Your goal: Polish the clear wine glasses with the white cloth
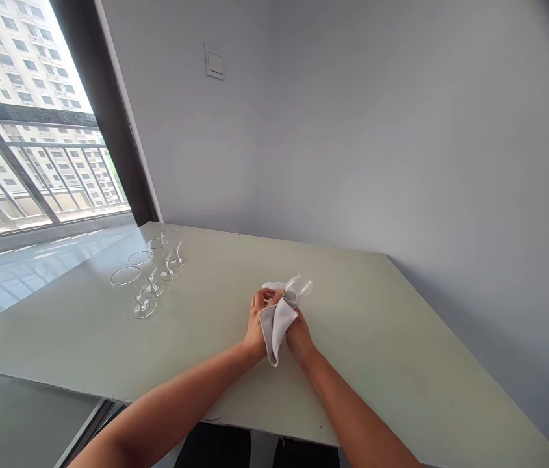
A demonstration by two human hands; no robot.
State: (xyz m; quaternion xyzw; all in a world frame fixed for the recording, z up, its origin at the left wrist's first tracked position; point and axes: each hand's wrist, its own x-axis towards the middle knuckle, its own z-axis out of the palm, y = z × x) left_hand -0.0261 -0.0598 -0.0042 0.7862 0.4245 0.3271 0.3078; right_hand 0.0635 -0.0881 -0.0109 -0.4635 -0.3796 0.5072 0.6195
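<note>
Left grip (258, 317) and right grip (299, 333) clasp cloth (277, 322) around glass (302, 285).

The glass (299, 285) is clear and shiny. It leans, and one end pokes out past the top of the cloth (278, 322), away from the body. The rest is hard to see. The cloth is pale, soft and bunched up around the glass. It is held between the left hand (257, 320) and the right hand (299, 333), and one floppy, folded part hangs down between the wrists.
</note>
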